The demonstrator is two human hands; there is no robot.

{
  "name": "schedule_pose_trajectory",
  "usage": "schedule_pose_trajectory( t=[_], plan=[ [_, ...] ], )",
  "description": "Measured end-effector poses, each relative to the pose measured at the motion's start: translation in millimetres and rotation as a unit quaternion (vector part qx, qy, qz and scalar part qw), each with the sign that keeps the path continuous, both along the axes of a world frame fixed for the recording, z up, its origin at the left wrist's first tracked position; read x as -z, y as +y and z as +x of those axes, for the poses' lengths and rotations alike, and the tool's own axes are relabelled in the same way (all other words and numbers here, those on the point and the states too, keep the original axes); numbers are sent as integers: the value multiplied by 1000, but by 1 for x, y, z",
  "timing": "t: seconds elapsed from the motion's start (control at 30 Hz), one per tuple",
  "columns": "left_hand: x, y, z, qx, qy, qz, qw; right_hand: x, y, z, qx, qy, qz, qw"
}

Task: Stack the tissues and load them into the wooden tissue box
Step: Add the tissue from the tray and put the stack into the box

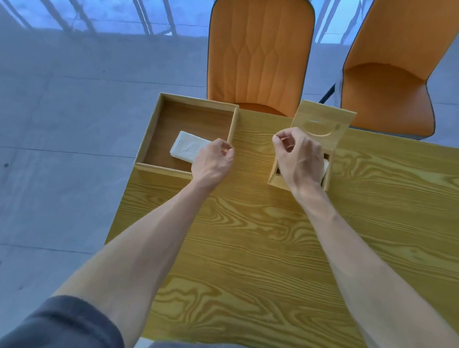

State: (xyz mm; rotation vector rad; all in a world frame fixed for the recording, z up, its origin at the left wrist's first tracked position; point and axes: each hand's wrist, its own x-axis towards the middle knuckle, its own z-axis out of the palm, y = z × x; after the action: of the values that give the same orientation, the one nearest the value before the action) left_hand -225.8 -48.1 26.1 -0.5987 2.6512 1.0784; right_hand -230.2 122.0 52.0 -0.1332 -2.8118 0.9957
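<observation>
Holding folded tissues (pixel 187 149), wooden tray (pixel 154 128)

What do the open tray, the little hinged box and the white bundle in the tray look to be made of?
The tray looks like pale wood with a darker brown floor, matte. The tissue box shows the same light grain, probably wood or veneer. The tissues seem soft white paper, judging by the creases.

2 hands curled, left hand (pixel 213 162) beside tray (pixel 154 136) tissues (pixel 187 149), right hand (pixel 298 156) over tissue box (pixel 277 179)
</observation>
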Motion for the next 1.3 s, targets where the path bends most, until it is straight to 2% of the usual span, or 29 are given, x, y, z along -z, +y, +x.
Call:
schedule_pose_trajectory(
  t=[0.2, 0.33, 0.47, 0.7, 1.0, 1.3],
  plan=[
    [6, -62, 3, -33, -1, -61, 998, 22, -70, -6, -47, -152, -119, 980],
    [15, -99, -3, -45, 18, -87, 995, 43, -109, -8, -56, -210, -130, 967],
    [20, -124, -15, -40, -12, -66, 997, 60, -136, -12, -59, -253, -118, 958],
    [30, -142, -33, -56, -73, 24, 995, 70, -159, -17, -80, -277, -85, 954],
    [30, -146, -52, -64, -148, 123, 979, 74, -159, -20, -65, -260, -46, 962],
    [37, -148, -50, -29, -170, 175, 969, 76, -154, -21, -79, -241, -21, 967]
  ],
)
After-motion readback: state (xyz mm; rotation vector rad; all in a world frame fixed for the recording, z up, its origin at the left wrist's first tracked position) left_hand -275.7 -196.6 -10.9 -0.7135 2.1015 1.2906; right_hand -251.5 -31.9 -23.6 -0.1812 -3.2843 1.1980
